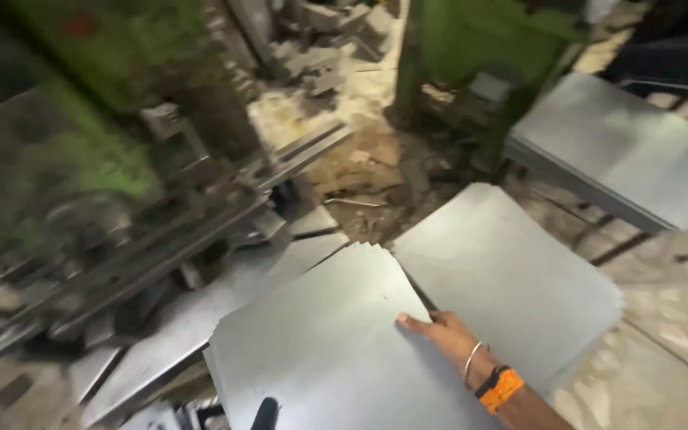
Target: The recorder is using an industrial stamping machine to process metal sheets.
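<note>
Only the right hand (439, 330) shows, reaching in from the lower right edge with the forearm angled up and to the left. The palm faces down and lies flat, the fingers (412, 322) stretched out together and pointing left, not curled into any grip. A thin metal bangle and an orange band with a dark strap circle the wrist. The left hand is out of view.

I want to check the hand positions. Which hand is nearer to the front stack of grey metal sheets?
The right hand is nearer: it lies flat on the right edge of the front stack of metal sheets. The left hand is not in view, so its position cannot be told.
</note>
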